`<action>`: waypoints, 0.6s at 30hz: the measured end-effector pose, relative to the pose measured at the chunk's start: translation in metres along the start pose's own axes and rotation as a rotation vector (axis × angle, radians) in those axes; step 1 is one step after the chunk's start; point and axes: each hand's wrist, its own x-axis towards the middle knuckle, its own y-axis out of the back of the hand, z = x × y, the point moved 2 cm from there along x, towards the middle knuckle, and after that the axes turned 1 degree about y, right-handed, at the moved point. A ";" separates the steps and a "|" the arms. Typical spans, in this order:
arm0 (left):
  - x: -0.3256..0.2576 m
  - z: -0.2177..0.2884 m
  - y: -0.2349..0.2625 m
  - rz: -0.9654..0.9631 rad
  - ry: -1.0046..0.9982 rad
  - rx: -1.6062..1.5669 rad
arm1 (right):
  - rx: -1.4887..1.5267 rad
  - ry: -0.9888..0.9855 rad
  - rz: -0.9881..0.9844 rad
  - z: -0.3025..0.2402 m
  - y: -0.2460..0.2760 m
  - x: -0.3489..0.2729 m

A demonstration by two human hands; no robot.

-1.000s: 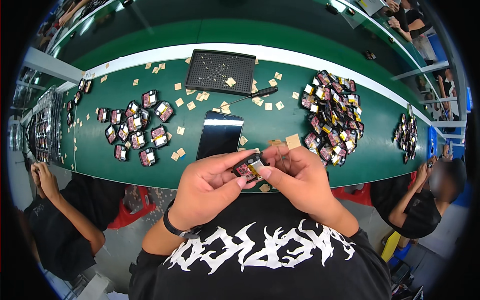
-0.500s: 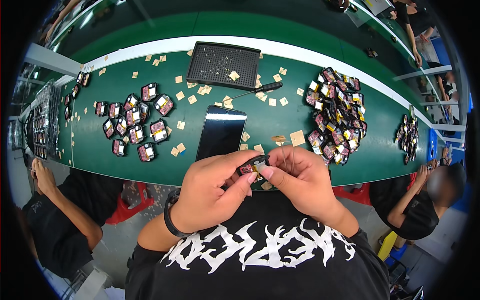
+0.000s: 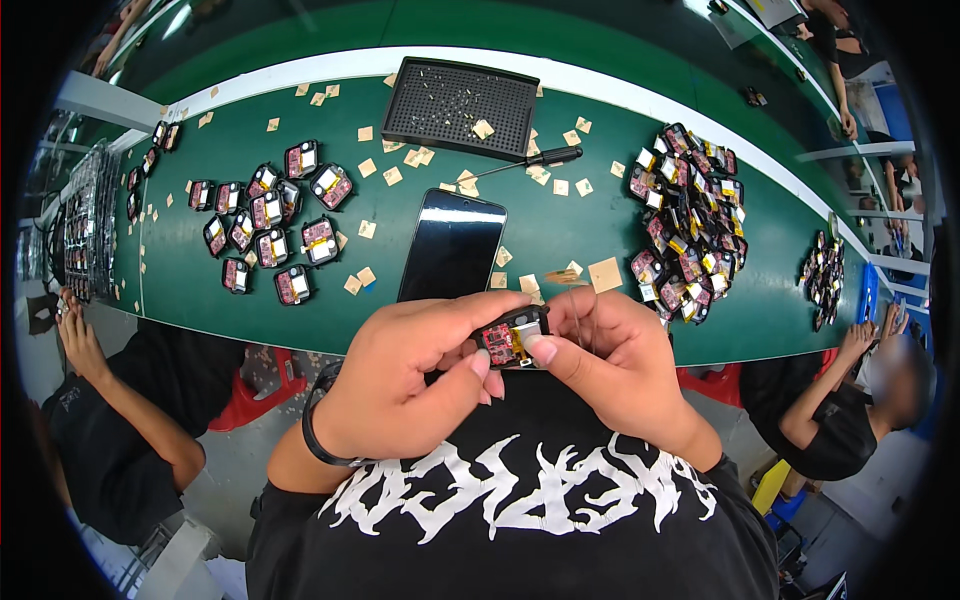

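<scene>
Near the table's front edge, my left hand (image 3: 405, 375) is closed around the left side of a small black electronic housing (image 3: 497, 343) with a red circuit board, yellow tape and a silvery-white block. My right hand (image 3: 625, 365) grips the housing's right end, its thumb pressed on the white block. Thin metal prongs, apparently tweezers (image 3: 594, 325), also stick up from between the right fingers. A brownish piece (image 3: 564, 276) shows at their far end; whether they grip it I cannot tell. A dark phone (image 3: 453, 245) lies just beyond my left hand.
Similar housings form a loose group (image 3: 268, 210) on the left and a heap (image 3: 688, 225) on the right. Behind the phone are a screwdriver (image 3: 553, 157) and a black perforated tray (image 3: 400, 112). Tan squares (image 3: 606, 275) dot the green table (image 3: 330, 325). People sit at both sides.
The housing has tilted so its circuit board faces up more openly. Both hands still hold it, and the view has shifted slightly.
</scene>
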 end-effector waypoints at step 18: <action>0.000 0.007 -0.002 0.058 -0.178 0.434 | -0.006 0.040 -0.004 0.003 -0.001 -0.002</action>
